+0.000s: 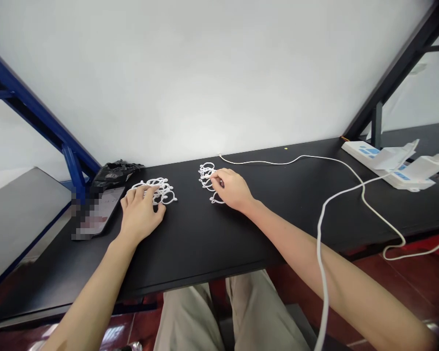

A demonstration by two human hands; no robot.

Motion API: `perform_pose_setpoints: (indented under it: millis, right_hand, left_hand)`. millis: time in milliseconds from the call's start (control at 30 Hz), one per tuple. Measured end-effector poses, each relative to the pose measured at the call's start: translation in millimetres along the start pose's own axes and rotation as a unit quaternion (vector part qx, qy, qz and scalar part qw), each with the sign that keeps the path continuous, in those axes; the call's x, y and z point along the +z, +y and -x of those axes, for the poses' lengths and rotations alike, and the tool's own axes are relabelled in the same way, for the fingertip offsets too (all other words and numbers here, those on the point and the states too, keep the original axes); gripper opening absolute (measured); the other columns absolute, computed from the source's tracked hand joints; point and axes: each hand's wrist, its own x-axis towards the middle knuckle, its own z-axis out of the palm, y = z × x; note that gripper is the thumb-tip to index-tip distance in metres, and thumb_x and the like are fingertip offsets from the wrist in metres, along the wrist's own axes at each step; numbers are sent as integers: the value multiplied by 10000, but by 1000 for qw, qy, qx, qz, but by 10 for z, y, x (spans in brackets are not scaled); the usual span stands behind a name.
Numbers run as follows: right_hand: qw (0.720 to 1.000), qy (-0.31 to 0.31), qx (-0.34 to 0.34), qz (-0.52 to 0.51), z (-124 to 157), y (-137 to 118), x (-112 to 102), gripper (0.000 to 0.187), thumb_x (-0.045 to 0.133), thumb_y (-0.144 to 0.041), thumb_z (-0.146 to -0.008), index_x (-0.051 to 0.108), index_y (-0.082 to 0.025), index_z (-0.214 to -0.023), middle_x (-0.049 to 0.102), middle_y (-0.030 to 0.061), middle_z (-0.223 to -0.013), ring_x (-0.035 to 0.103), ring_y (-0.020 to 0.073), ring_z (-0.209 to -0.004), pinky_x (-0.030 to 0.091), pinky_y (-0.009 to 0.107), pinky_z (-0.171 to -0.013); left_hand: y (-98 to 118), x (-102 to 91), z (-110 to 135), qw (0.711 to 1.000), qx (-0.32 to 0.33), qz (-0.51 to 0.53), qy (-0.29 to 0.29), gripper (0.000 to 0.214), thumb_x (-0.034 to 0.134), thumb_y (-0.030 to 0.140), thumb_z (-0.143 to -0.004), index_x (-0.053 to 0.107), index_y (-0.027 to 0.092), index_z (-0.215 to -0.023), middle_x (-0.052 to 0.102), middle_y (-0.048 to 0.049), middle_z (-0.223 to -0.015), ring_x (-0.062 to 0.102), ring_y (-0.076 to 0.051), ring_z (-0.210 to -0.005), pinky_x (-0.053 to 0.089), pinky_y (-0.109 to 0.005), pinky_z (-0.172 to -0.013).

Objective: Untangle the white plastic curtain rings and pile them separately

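My left hand lies over a loose pile of thin white rings on the black table. Its fingers are stretched out on the rings and the thumb stands apart, so the hand is open. To the right, my right hand is closed, thumb and fingertips pinched at a second group of white rings. A white ring appears to be in the pinch, partly hidden by the fingers. Small round knobs show on the rings. One ring sits lower, partly under my right hand.
A phone and a crumpled black plastic bag lie at the left on the black table. White power strips with plugged-in adapters stand at the right. A white cable loops across my right forearm. A pale wall rises behind.
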Motion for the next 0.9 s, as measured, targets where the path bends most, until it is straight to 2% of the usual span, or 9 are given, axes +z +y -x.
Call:
perform_pose_setpoints:
  millis: [100,200,333,433,533,667,767,900]
  right_hand:
    - [998,-41,18,41,19,52,-82,184,491,-221,-920,653,-204,-833,674,43,-914,588,179,-858,429,299,-768]
    - [994,-90,17,61,17,39,-142,133,548,-194,-853,681,-200,-855,679,46,-894,588,197,-883,436,319,-822]
    - [982,-174,-32,72,28,-37,-188,154,613,-196,-782,717,-213,-895,676,56,-980,558,243,-1005,419,386,-928]
    - [974,-197,-71,82,49,-53,-178,191,646,-224,-776,716,-210,-954,645,83,-1071,530,276,-1072,408,441,-961]
    - [980,-167,-74,75,59,-53,-120,123,659,-243,-808,695,-195,-916,636,104,-1044,532,282,-1053,424,461,-949]
    - [998,-41,8,-51,54,-110,-20,64,632,-253,-844,643,-198,-876,643,67,-985,594,209,-926,499,373,-849]
    - [983,27,72,-165,48,-164,18,82,624,-282,-846,607,-206,-820,671,19,-874,627,145,-739,527,309,-732]
    - [965,44,123,-228,48,-170,19,188,637,-371,-851,587,-210,-769,697,-1,-759,659,147,-686,539,305,-701]
  left_hand:
    - [12,8,0,1000,6,0,9,503,446,354,-882,563,139,-1321,547,-186,-1305,444,-414,-1198,385,-556,-972]
    - [112,7,11,998,42,-13,45,473,478,320,-869,570,140,-1297,557,-183,-1293,465,-406,-1177,378,-544,-969]
    - [372,-20,51,984,139,-11,115,394,511,231,-866,595,160,-1244,616,-149,-1225,506,-360,-1135,346,-523,-1002]
    - [596,-35,58,968,216,19,130,329,499,183,-889,616,170,-1197,660,-122,-1151,541,-317,-1071,359,-483,-987]
    - [804,-9,3,964,232,64,112,306,480,193,-912,615,181,-1187,670,-116,-1119,551,-308,-1059,372,-464,-964]
    - [993,55,-128,971,196,99,99,368,446,245,-940,547,121,-1272,659,-154,-1117,548,-318,-1033,398,-467,-910]
    - [1029,58,-181,969,186,133,88,386,449,264,-941,526,100,-1282,659,-150,-1100,549,-309,-1007,408,-457,-880]
    - [996,23,-170,965,196,166,58,336,456,314,-961,570,126,-1215,674,-103,-966,561,-275,-926,419,-422,-827]
